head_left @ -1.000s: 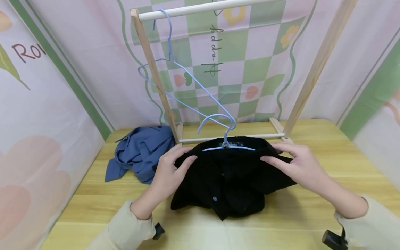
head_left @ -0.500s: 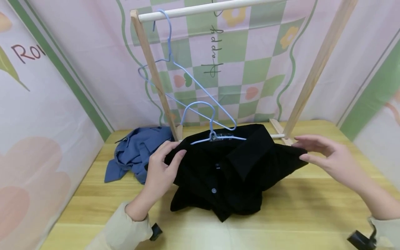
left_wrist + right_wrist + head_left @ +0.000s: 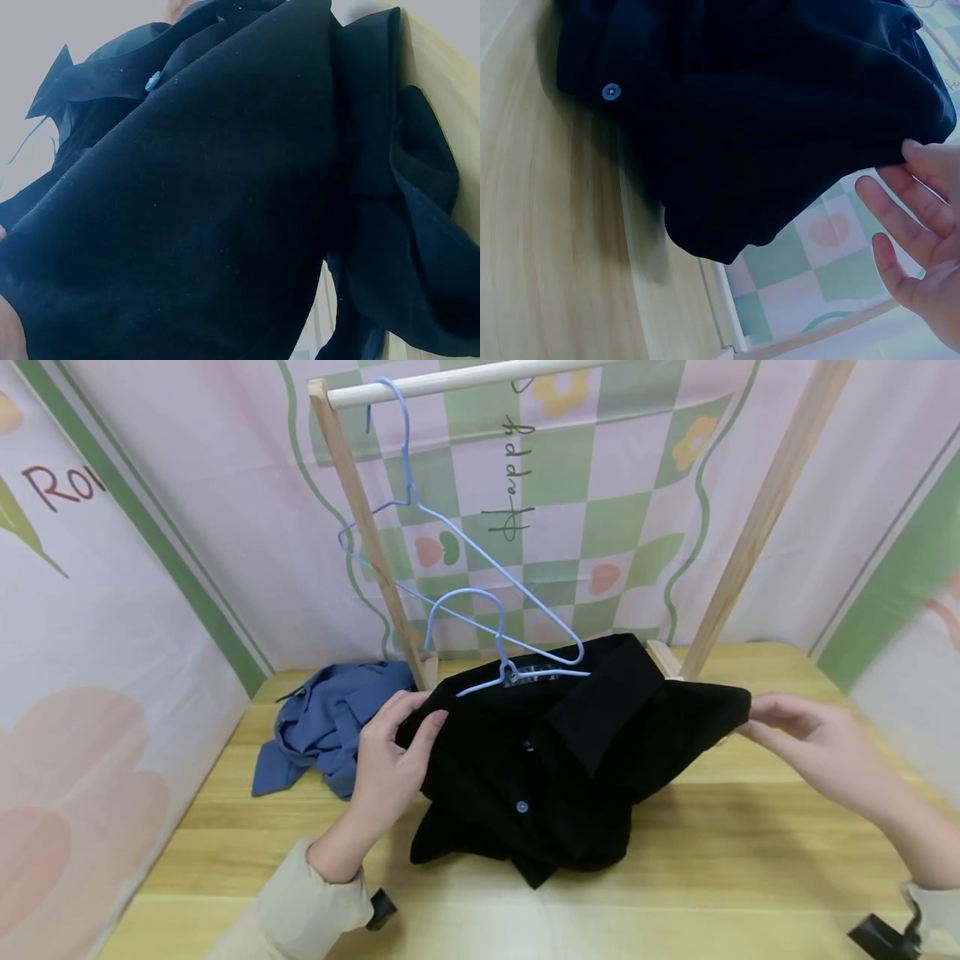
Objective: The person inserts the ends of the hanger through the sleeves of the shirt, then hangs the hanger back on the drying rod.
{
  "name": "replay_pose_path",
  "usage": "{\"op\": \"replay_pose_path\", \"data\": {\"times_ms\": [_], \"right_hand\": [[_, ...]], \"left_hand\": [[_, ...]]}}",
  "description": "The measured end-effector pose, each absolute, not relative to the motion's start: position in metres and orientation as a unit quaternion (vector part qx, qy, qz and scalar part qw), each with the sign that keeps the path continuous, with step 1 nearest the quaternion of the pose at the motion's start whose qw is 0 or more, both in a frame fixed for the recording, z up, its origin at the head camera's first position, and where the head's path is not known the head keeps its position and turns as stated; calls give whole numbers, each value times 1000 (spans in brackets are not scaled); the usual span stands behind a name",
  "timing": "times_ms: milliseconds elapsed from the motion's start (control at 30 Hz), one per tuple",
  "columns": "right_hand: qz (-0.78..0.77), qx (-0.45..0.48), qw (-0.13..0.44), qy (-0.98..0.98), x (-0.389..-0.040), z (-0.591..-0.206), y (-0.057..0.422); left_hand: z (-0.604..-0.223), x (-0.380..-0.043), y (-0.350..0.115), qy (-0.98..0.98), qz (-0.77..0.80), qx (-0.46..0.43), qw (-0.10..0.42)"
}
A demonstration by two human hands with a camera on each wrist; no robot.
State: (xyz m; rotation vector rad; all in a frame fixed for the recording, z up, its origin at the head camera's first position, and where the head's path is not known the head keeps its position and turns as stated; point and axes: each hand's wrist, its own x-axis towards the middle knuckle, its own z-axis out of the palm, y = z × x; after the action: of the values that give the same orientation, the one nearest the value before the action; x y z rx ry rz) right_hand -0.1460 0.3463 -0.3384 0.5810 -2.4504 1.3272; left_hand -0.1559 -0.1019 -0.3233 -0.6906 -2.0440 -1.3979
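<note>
R hand (image 3: 813, 739) has slid outward, pinching shirt (image 3: 480, 777) by its R edge; L hand (image 3: 392, 768) pinches the L side. Shirt's up a bit, just in front of rack (image 3: 350, 468), hngr (image 3: 500, 628) partly inside: wider spread, prob. sitting better.

The surface (image 3: 615, 914) is a yellowish, wood-grained top with lengthwise bands and a rounded far right corner. A crumpled blue garment (image 3: 337, 718) lies toward its back left, and a wooden rack (image 3: 768, 518) stands along the back. In the middle, the black shirt's (image 3: 570, 752) lower folds bunch on the wood.
</note>
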Motion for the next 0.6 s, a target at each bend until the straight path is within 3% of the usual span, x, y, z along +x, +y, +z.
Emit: {"op": "replay_pose_path", "data": {"times_ms": [300,467,600], "right_hand": [[573,179,158,-784,-147,-337,362],[708,199,132,-664,-151,-340,365],[724,196,108,-652,-158,-347,362]], "left_hand": [[-321,-155,-100,-759,-536,-261,263],[-320,-154,-99,-757,-548,-266,237],[-318,-152,-96,-758,-546,-273,229]]}}
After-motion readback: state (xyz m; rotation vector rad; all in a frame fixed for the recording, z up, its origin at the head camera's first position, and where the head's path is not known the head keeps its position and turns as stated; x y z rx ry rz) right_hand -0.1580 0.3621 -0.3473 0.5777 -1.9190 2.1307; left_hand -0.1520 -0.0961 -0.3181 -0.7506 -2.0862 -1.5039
